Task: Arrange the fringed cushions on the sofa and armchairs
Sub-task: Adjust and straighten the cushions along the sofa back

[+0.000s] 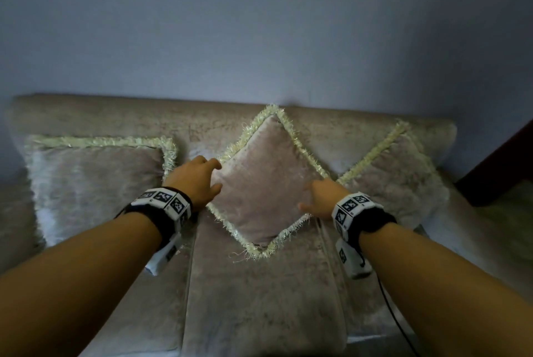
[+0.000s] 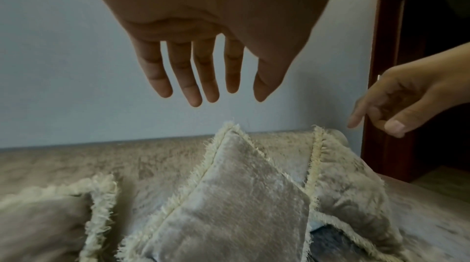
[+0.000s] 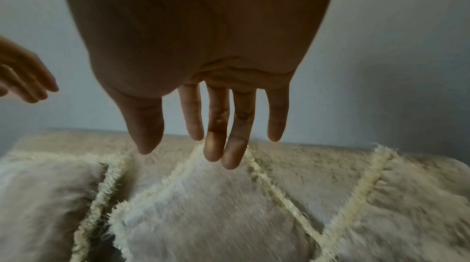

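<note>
Three beige velvet cushions with cream fringe lean on the backrest of a sofa [image 1: 259,299]. The left cushion [image 1: 98,181] stands square. The middle cushion [image 1: 265,183] stands on one corner like a diamond, and so does the right cushion [image 1: 395,175]. My left hand [image 1: 199,181] hovers by the middle cushion's left corner, my right hand [image 1: 323,198] by its right corner. In the wrist views the left hand [image 2: 211,89] and the right hand [image 3: 216,141] have straight, spread fingers in the air above the middle cushion [image 2: 229,206], holding nothing.
A plain pale wall [image 1: 259,25] rises right behind the sofa back. Dark red wooden furniture [image 1: 501,163] stands past the sofa's right end. A black cable [image 1: 398,325] hangs from my right wrist over the seat.
</note>
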{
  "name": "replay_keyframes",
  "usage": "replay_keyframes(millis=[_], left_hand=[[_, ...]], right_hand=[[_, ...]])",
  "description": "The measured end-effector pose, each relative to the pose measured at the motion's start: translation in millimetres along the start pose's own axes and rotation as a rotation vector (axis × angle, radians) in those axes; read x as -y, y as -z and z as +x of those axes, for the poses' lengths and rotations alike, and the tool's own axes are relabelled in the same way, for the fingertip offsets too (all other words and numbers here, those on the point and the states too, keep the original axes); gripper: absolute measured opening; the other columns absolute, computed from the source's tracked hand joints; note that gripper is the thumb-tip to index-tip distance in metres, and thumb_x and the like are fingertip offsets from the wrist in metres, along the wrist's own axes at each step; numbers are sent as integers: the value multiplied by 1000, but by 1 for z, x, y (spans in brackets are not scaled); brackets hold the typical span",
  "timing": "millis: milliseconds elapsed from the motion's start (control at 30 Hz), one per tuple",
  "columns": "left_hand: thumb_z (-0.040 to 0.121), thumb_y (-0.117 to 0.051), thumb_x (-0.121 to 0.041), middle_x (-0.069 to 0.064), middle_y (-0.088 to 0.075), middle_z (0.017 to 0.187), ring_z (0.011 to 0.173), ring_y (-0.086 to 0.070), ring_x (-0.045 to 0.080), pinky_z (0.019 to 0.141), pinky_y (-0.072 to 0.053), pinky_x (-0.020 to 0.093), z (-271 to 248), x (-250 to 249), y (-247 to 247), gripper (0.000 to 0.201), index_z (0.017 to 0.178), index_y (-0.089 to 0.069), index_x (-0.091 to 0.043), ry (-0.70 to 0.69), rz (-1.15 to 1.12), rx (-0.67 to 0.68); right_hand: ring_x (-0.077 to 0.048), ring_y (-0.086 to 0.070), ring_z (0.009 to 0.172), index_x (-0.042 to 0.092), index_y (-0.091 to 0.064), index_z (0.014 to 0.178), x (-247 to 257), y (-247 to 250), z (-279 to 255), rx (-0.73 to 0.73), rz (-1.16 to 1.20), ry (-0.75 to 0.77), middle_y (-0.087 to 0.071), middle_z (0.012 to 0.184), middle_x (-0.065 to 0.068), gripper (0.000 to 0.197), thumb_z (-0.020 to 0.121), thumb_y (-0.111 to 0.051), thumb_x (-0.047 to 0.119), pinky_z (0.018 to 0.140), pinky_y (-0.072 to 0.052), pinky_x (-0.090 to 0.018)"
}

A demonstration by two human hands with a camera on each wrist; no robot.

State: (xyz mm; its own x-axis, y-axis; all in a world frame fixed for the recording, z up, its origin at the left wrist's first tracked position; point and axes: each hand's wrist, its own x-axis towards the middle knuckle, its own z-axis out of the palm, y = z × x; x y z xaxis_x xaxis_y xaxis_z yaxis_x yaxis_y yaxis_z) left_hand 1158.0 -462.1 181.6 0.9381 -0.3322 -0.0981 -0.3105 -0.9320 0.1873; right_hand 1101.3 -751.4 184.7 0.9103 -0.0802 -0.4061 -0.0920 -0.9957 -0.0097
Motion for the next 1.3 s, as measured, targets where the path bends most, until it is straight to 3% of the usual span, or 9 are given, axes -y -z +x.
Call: replay_keyframes(millis=[100, 167, 400, 500, 667, 900, 1000, 1100, 1300], left_hand=[[90, -57, -47, 2, -54, 132, 113, -58, 26, 89, -52, 44, -36, 10, 24, 46, 133, -49, -29, 36, 25, -50], [90, -57, -46, 3, -54, 132, 112, -58, 26, 89, -52, 44, -61, 19, 36, 45, 131, -50, -29, 65, 33, -73], [91, -56, -47, 1, -54, 132, 110, -59, 25, 88, -52, 41, -147, 53, 55, 47, 134, -49, -30, 254, 110, -60], [92, -55, -49, -1, -52, 134, 108, -60, 23, 85, -54, 40, -177, 68, 58, 46, 135, -47, -33, 281, 166, -39], [94, -51, -50, -4, -52, 134, 107, -60, 19, 81, -51, 34, -207, 113, 69, 46, 137, -46, -34, 281, 257, -62], [93, -51, -51, -5, -51, 137, 111, -59, 19, 85, -53, 36, -216, 227, 75, 47, 137, -45, -35, 275, 244, -49], [93, -50, -52, -4, -50, 140, 116, -58, 21, 87, -53, 38, -215, 290, 75, 49, 139, -43, -36, 261, 233, -33], [93, -50, -53, -3, -49, 139, 115, -58, 22, 87, -53, 38, -210, 345, 72, 52, 140, -40, -36, 241, 229, 22], [93, -49, -55, 0, -50, 138, 114, -57, 22, 88, -52, 37, -160, 422, 54, 56, 144, -34, -38, 196, 166, 42]], right_hand=[[-28, -64, 108, 21, -51, 140, 16, 10, -15, -70, 36, 38, -66, 123, -10, 59, 89, -60, 50, 94, -53, -40], [-28, -61, 116, 21, -51, 141, 32, 14, -19, -107, 53, 93, -62, 131, -9, 60, 89, -61, 48, 97, -51, -40], [-27, -54, 123, 21, -47, 143, 101, 6, -40, -143, 26, 377, -56, 139, -7, 61, 89, -62, 46, 101, -47, -40], [-28, -50, 127, 22, -47, 142, 129, 3, -49, -150, 17, 428, -53, 141, -8, 64, 87, -62, 52, 104, -43, -42], [-29, -53, 122, 25, -52, 138, 187, 5, -56, -189, 16, 484, -57, 136, -8, 65, 83, -60, 58, 98, -48, -45], [-31, -55, 116, 24, -55, 132, 295, 1, -38, -216, 49, 442, -62, 125, -10, 55, 85, -62, 52, 93, -50, -46], [-34, -50, 123, 29, -46, 142, 348, -11, -24, -200, 76, 398, -57, 133, -11, 63, 86, -63, 52, 98, -47, -48], [-36, -52, 120, 34, -38, 144, 394, -24, -10, -159, 112, 368, -56, 129, -12, 69, 82, -61, 55, 98, -46, -51], [-38, -43, 127, 36, -32, 147, 436, -35, 34, -118, 129, 245, -48, 135, -13, 74, 81, -59, 60, 103, -40, -54]])
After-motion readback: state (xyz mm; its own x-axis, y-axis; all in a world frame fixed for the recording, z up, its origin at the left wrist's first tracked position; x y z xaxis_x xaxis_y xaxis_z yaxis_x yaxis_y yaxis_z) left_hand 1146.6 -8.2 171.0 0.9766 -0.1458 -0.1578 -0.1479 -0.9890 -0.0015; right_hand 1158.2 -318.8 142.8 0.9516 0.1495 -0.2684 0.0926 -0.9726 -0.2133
